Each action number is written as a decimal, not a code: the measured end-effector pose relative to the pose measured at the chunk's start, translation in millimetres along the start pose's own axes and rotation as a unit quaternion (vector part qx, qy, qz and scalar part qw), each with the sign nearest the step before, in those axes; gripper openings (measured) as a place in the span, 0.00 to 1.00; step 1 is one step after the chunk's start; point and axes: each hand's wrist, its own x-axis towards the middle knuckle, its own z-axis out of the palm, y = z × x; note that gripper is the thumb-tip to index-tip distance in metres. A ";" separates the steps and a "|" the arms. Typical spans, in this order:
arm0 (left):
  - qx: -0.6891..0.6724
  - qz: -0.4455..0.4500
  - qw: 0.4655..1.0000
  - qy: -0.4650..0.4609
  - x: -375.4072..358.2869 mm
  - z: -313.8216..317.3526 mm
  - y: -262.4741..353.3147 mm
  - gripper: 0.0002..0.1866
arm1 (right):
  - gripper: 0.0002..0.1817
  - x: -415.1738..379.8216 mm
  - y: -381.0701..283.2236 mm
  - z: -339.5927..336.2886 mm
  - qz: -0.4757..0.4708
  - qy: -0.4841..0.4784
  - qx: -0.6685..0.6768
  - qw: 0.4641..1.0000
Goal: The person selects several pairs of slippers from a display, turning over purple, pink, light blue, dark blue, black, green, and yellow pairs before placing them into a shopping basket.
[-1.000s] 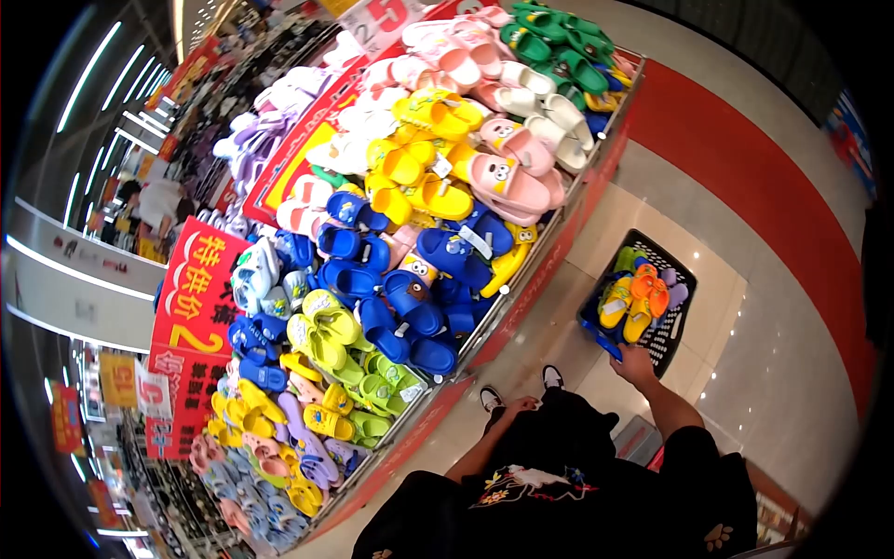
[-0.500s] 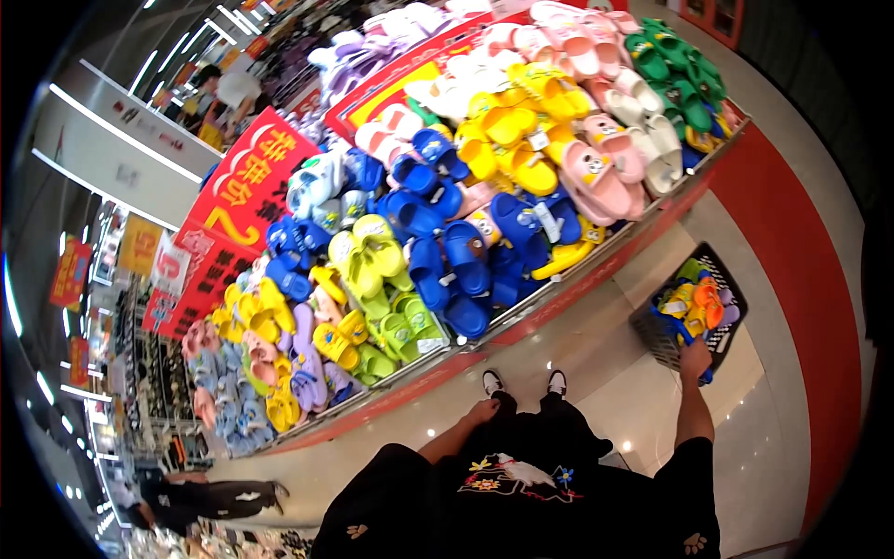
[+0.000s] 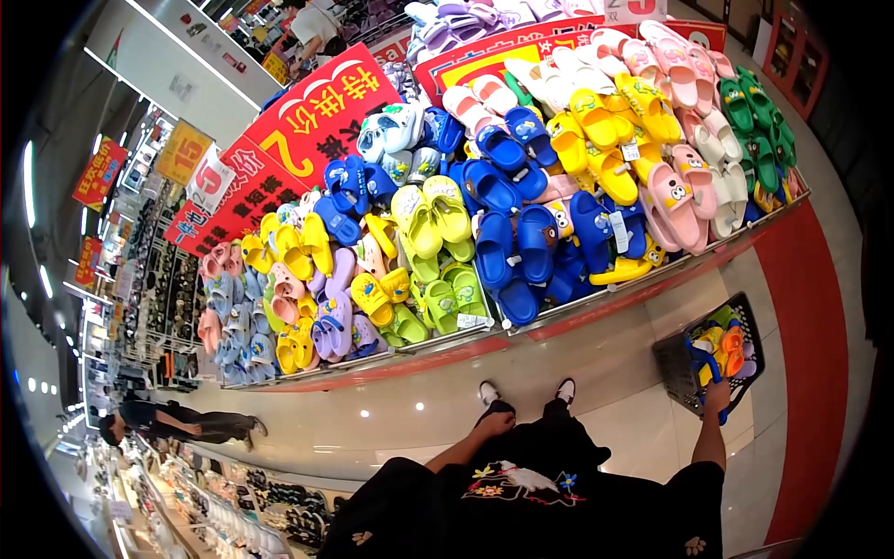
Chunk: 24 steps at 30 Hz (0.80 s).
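My right hand (image 3: 717, 398) is closed around the blue handle of a black shopping basket (image 3: 672, 369), which hangs at my right side. Inside the basket lie several colourful slippers, with orange clogs (image 3: 733, 348) on the right and yellow ones beside them. My left hand (image 3: 498, 423) hangs low in front of my body with its fingers curled; I see nothing in it. Beyond both hands stands a display bin heaped with slippers, among them blue clogs (image 3: 536, 244), lime-green clogs (image 3: 431, 216), yellow clogs (image 3: 610, 172) and pink slides (image 3: 672, 207).
Red price signs (image 3: 326, 107) rise behind the heap. The bin's front edge (image 3: 410, 359) runs across ahead of my shoes. A person (image 3: 186, 422) stands at the left, near shelves of shoes (image 3: 223, 522). Another person (image 3: 312, 28) is behind the display. A red floor stripe (image 3: 815, 373) curves along the right.
My view has turned left, so the display and signs sit farther right in it. More shoe shelving shows at lower left. My right hand still grips the basket, and my left remains low.
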 end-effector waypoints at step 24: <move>-0.210 -0.259 0.927 0.175 -171.8 4.4 -199.8 0.22 | 0.26 -205.8 -122.9 2.1 0.037 0.052 -0.194 0.979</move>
